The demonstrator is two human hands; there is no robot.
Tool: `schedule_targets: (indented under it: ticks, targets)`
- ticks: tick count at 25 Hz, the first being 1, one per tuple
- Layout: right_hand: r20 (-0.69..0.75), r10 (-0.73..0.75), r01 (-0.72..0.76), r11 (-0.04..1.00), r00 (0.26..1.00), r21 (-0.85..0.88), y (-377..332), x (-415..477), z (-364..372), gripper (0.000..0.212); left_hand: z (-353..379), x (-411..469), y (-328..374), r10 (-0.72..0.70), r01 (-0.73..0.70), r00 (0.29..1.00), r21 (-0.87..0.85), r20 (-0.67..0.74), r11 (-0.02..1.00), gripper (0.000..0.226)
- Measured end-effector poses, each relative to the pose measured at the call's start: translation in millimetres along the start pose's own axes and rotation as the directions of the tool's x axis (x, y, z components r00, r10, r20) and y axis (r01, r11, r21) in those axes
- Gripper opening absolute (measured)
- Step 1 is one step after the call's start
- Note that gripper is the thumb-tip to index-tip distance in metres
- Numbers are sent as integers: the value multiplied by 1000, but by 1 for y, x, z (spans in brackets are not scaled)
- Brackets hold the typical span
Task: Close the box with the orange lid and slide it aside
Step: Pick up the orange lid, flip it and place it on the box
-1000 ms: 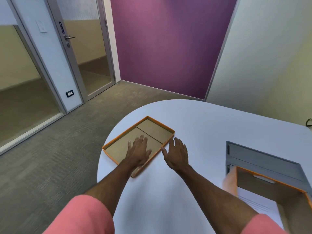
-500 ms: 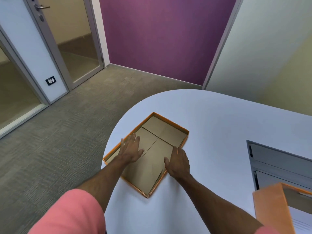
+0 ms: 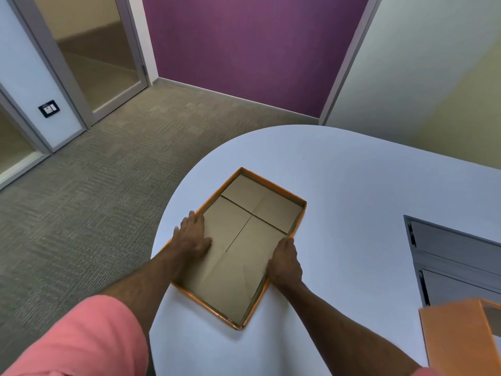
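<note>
A shallow orange-rimmed cardboard lid (image 3: 245, 245) lies upside down, brown inside facing up, near the rounded left end of a pale grey-white tabletop (image 3: 352, 191). No brand, label or writing can be read on it. The left hand (image 3: 193, 237) rests flat on the lid's left rim, fingers spread; the right hand (image 3: 285, 263) curls over the right rim, so both hands sit on opposite long sides of the lid. Pink sleeves (image 3: 89, 340) show at the lower edge. An orange cardboard box (image 3: 461, 337) stands at the lower right corner, well apart from the lid, partly out of view. Behind it lies a grey panelled slab (image 3: 455, 259). Around the tabletop: grey-brown carpet (image 3: 95, 191), a purple wall (image 3: 252, 50), a pale cream wall (image 3: 433, 71), a glass door (image 3: 92, 50) and a dark wall socket (image 3: 48, 108).
</note>
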State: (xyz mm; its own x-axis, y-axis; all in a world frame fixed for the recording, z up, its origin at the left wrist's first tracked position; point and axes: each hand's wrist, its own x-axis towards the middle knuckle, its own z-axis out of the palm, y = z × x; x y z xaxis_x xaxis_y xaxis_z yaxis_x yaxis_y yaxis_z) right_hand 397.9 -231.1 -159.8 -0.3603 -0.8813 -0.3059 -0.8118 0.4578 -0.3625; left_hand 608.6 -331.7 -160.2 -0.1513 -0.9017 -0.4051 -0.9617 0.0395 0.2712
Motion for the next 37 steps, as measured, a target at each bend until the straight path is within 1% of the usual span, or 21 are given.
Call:
schedule_targets:
  ticks: [3,5,7,9,10,12,14,16,18,20,24,28,31,34,37]
  targets:
    - [11,42,-42,997,999,66,7,1,1,59,2,-3,7,-20,17,994,-27,-104,999,64]
    - [-1,40,-40,996,999,82,15,6,-1,54,2,-4,12,-35,28,988,-47,-150,999,59]
    - [-43,62,-58,993,997,100,20,9,-2,54,3,-4,14,-52,40,983,-69,-173,997,55]
    - [-70,148,-138,982,986,130,22,14,-2,56,6,-2,16,-69,52,984,-103,-165,993,53]
    - [-54,209,-198,966,976,169,21,15,-2,51,8,-1,18,-73,54,985,-127,-153,990,52]
    - [9,319,-311,918,948,246,20,17,-3,34,11,1,22,-98,65,984,-215,-149,975,46]
    - [36,348,-344,899,937,272,23,19,-5,20,11,2,24,-162,96,972,-339,-172,936,35]
    - [17,345,-335,894,938,297,27,19,-7,19,8,1,24,-255,153,951,-453,-173,878,27]
    - [-3,316,-298,897,949,326,31,18,-11,24,4,-4,25,-325,201,932,-517,-161,832,29]
    - [-24,291,-262,891,956,371,34,17,-21,25,-1,-8,30,-345,205,923,-537,-173,818,33]
    - [-68,266,-209,868,962,450,46,10,-54,28,-19,-23,49,-301,127,927,-566,-224,814,34]
    - [-109,187,-104,849,976,518,68,0,-98,30,-37,-46,77,-264,64,933,-607,-246,792,38]
    - [-150,146,-35,821,978,570,95,-15,-141,24,-46,-69,113,-237,22,935,-624,-265,781,35]
    - [-151,110,5,795,982,607,133,-26,-185,26,-50,-93,159,-204,-27,936,-635,-287,772,30]
    - [-164,93,25,796,982,605,171,-35,-223,27,-55,-115,207,-173,-63,936,-628,-307,775,30]
